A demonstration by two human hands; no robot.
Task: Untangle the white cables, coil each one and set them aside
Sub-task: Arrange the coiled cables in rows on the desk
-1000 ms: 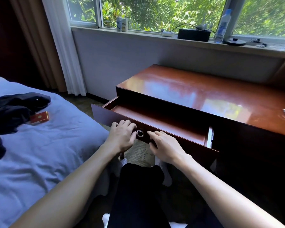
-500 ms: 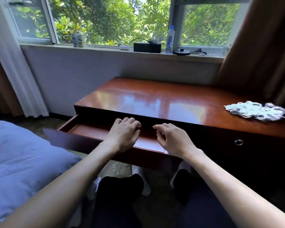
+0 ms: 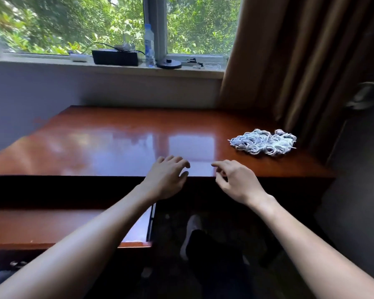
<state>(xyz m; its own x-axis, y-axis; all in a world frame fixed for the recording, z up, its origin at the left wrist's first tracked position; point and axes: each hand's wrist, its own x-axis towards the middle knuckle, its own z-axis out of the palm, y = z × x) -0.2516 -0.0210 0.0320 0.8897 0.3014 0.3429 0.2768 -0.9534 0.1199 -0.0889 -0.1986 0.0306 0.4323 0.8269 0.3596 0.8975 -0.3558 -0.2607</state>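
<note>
Left hand (image 3: 166, 178) and right hand (image 3: 235, 182) have left the wooden drawer (image 3: 52, 225) for the glossy red-brown desk's (image 3: 117, 143) front edge, slack and empty. Tangled white cable heap (image 3: 262, 142), right edge: likely light, limp; pinch an outer loop.

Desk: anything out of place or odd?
Two things. The drawer at lower left stands pulled out. The white cables lie in one tangled heap at the far right of the desk, beside the curtain. The left hand and right hand hover empty.
</note>
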